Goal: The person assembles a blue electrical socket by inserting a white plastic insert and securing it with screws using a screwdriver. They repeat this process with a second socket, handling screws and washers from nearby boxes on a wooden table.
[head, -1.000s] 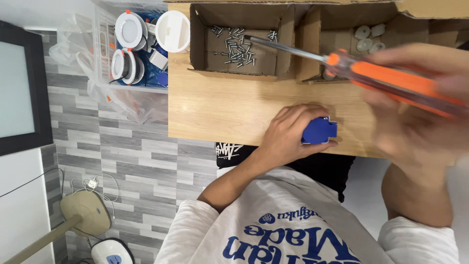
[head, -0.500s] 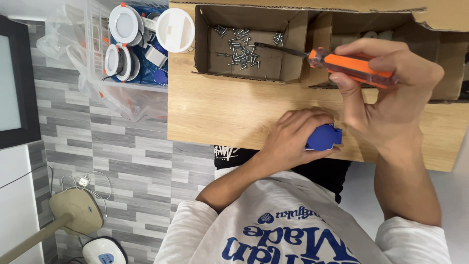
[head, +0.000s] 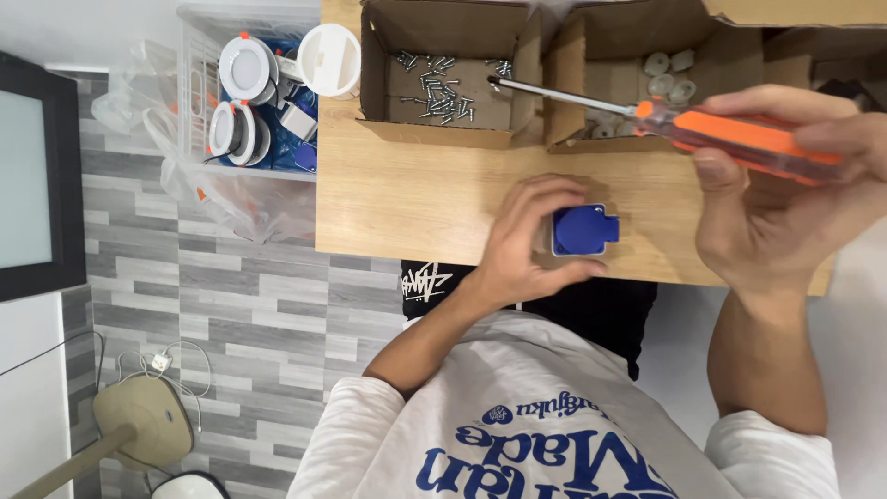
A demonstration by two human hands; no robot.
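My left hand point(head: 517, 242) rests on the wooden table point(head: 407, 203) near its front edge and grips a small blue socket block point(head: 584, 229) between thumb and fingers. My right hand point(head: 785, 208) is raised at the right and holds an orange-handled screwdriver point(head: 744, 137). Its metal shaft points left, with the tip over the edge of a cardboard box point(head: 434, 135) that holds several loose screws point(head: 439, 85).
A second cardboard box point(head: 577, 55) to the right holds small white round parts point(head: 667, 78). Left of the table stands a plastic bin point(head: 189, 92) with round white lamp fittings point(head: 245, 69). A dark screen point(head: 37, 176) and a beige stand base point(head: 143, 420) are on the tiled floor side.
My right hand has shifted right with the screwdriver, its tip still toward the screw box. My left hand stays on the blue block, which now shows more.
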